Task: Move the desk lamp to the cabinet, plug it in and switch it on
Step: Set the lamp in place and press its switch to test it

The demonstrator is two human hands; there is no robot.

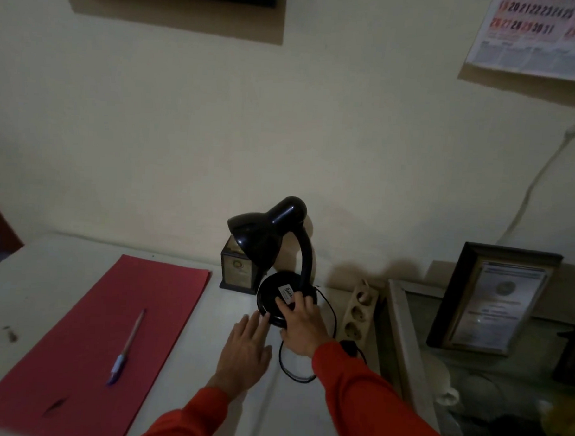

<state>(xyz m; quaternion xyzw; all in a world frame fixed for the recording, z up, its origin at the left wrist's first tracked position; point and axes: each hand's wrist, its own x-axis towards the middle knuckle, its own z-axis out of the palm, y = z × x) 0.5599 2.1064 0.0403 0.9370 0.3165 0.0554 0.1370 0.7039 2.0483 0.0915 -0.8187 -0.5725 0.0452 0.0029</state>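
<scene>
A black desk lamp (272, 240) with a round base and a bent neck stands unlit on the white cabinet top (181, 361) near the wall. My right hand (302, 327) lies on the front right of the base, fingers spread over it. My left hand (246, 348) rests flat on the cabinet top, fingertips touching the base's front edge. The lamp's black cord (289, 369) loops on the surface between my hands, and its plug (349, 347) lies beside my right wrist. A beige power strip (358, 311) with three sockets lies just right of the lamp.
A red folder (86, 334) with a pen (127, 346) on it lies at the left. A small plaque (236, 270) stands behind the lamp. A framed certificate (488, 299) leans on the wall at the right, above a glass-topped case (406, 328). A calendar (534, 34) hangs upper right.
</scene>
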